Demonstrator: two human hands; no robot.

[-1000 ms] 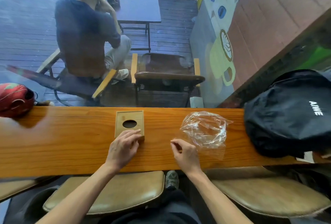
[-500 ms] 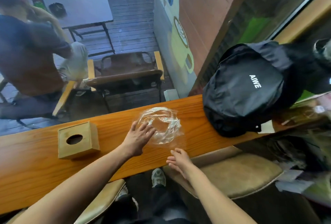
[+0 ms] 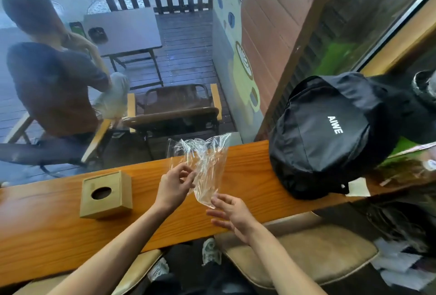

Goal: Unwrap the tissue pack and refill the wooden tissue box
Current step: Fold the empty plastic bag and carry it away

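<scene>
A clear plastic wrapper [image 3: 203, 165] hangs crumpled above the wooden counter [image 3: 245, 172], lifted off its surface. My left hand [image 3: 173, 187] pinches the wrapper at its left side. My right hand [image 3: 232, 212] is below it with fingers spread, its fingertips touching the wrapper's bottom corner. The wooden tissue box [image 3: 106, 194] stands on the counter to the left of both hands, lid on, with an oval hole in its top. No tissues are visible in the hole or in the wrapper.
A black backpack [image 3: 330, 134] sits on the counter at the right. Padded stools [image 3: 306, 254] are under the counter's near edge. Behind the window a person [image 3: 52, 82] sits on a chair beside an outdoor table [image 3: 122, 33].
My left hand left the box, reached right to the wrapper and lifted it off the counter. My right hand came up under it. The view swung right.
</scene>
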